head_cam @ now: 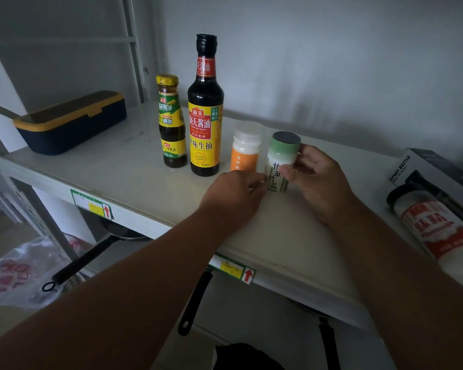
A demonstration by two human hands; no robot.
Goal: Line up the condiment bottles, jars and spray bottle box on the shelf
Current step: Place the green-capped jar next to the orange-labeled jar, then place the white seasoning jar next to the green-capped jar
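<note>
White shelf [134, 166] carries two dark sauce bottles [205, 108] and three jars. Both hands, left hand [233, 196] and right hand [316, 174], pinch the upright green jar [280, 161] with grey lid

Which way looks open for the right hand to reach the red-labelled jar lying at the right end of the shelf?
Probably yes: the right hand would first let go of the green salt jar; bare shelf lies between it and the red-labelled jar, with nothing standing in the way.

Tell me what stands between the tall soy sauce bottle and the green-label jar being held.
In the head view, one orange-label jar with a white cap stands between the soy sauce bottle and the green-label jar; nothing else.
</note>
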